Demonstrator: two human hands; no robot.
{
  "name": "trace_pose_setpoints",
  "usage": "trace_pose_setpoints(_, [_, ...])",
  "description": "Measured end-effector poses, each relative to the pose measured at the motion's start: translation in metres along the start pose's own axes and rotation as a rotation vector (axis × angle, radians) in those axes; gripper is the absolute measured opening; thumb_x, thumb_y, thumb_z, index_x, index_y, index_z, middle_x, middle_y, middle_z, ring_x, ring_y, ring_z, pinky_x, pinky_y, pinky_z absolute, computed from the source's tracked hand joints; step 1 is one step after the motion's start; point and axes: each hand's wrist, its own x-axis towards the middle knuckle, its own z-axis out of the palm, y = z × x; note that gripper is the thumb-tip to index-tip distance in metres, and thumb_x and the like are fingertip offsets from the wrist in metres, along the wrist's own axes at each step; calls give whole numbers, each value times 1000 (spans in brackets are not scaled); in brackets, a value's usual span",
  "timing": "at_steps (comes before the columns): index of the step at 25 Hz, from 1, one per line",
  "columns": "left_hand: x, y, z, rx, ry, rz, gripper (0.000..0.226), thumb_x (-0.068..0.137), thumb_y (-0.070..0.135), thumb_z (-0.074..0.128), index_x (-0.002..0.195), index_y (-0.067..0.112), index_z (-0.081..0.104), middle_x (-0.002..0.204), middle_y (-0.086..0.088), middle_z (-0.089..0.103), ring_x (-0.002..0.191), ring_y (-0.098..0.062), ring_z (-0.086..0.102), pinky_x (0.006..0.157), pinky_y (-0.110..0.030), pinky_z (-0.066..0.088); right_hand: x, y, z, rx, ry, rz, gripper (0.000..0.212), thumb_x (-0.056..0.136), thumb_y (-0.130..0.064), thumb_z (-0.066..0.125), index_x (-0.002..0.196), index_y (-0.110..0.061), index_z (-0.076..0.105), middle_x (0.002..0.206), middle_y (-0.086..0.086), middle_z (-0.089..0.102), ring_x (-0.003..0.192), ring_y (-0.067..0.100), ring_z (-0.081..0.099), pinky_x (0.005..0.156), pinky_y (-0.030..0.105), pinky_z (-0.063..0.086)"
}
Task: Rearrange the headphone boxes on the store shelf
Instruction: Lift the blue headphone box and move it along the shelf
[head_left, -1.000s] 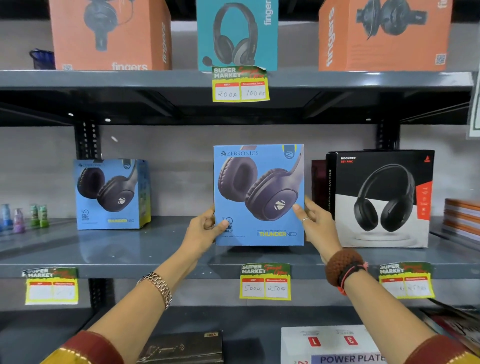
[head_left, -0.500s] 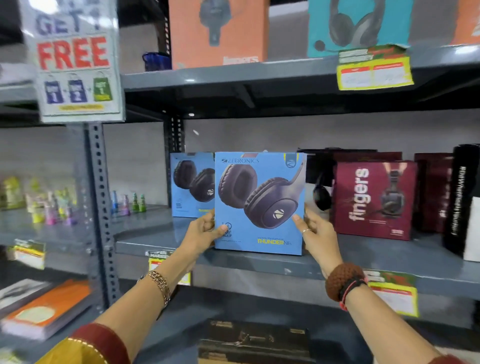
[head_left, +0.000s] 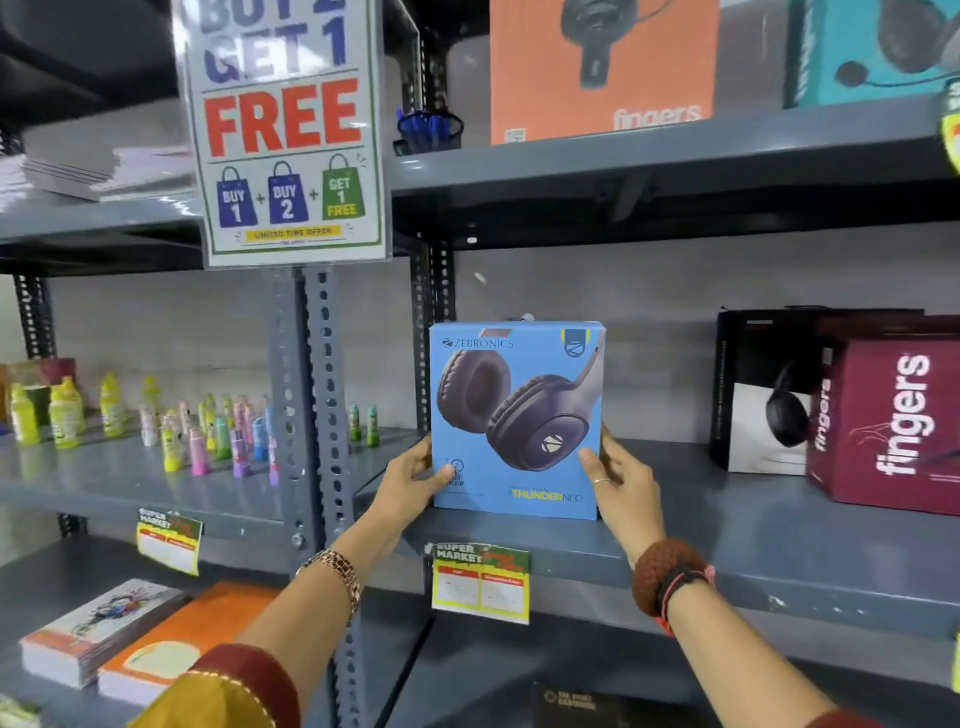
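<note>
I hold the blue Zebronics Thunder Neo box (head_left: 517, 421) upright between both hands, its lower edge at the front of the grey middle shelf (head_left: 727, 540): my left hand (head_left: 410, 480) clamps its lower left edge with the thumb on the front face, and my right hand (head_left: 621, 475) clamps its lower right edge the same way. To the right of the blue box, well apart, a maroon Fingers box (head_left: 893, 421) stands on the same shelf, with a black-and-white headphone box (head_left: 761, 395) just behind it. Above the blue box, on the upper shelf, a dark mesh cup (head_left: 430, 130) holds blue pens beside an orange Fingers box (head_left: 602, 67). Left of the blue box, past the slotted upright (head_left: 322, 395), small coloured bottles (head_left: 208, 431) crowd the neighbouring shelf. Compared with half a second ago, the blue box now sits further left along the shelf and hides the second blue box that showed behind it.
</note>
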Motion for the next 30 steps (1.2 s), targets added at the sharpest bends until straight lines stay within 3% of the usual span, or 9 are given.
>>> trace_pose_setpoints(6, [24,-22,-9,16,143,-48,40,88,11,57,127,15,50,125,-4,61,114,-21,56,91,-34,46,12,0,26,-26,-30,30,45,91,-27,52,136,-26,48,130,0,62,117,19,59,104,42,44])
trace_pose_setpoints(11, [17,-21,-1,-31,263,0,51,86,9,60,134,12,47,128,-7,61,102,-11,56,85,-25,46,7,1,20,-27,-78,55,51,92,-21,51,141,-22,39,140,1,53,125,18,52,109,40,39])
trace_pose_setpoints(14, [-4,-19,15,-65,436,137,50,87,11,58,135,22,47,132,3,56,119,-12,53,99,-27,41,-1,-3,10,129,49,84,49,92,-15,52,139,-13,40,140,9,51,126,19,49,110,41,37])
trace_pose_setpoints(19, [-37,-14,73,-49,482,317,43,89,11,52,128,27,49,147,3,37,135,-13,35,107,-30,30,-17,-8,-53,206,254,-1,31,90,-7,51,120,-17,55,119,2,63,107,11,58,104,39,43])
trace_pose_setpoints(21, [-43,-4,109,-30,429,380,41,88,8,51,124,27,50,144,2,39,134,-13,35,106,-30,31,-17,-7,-95,195,352,-45,29,89,-4,50,114,-17,56,114,0,64,103,10,59,102,39,45])
trace_pose_setpoints(25, [-35,27,190,-35,214,407,37,87,6,51,116,30,50,127,4,47,116,-7,46,101,-24,34,-5,-1,-186,182,551,-84,30,87,2,49,111,-13,57,117,14,65,100,15,58,99,40,45])
trace_pose_setpoints(28, [-22,45,246,-9,84,269,35,89,17,51,121,29,49,122,7,44,92,1,47,86,-18,33,8,6,-248,159,628,-80,28,86,2,50,106,-16,57,113,12,65,101,17,58,97,40,45])
trace_pose_setpoints(30, [-13,51,285,-18,-32,139,36,90,23,50,126,28,46,128,5,43,100,1,46,88,-20,32,19,13,-287,143,652,-87,29,85,2,51,109,-13,56,117,15,64,99,16,57,92,30,47])
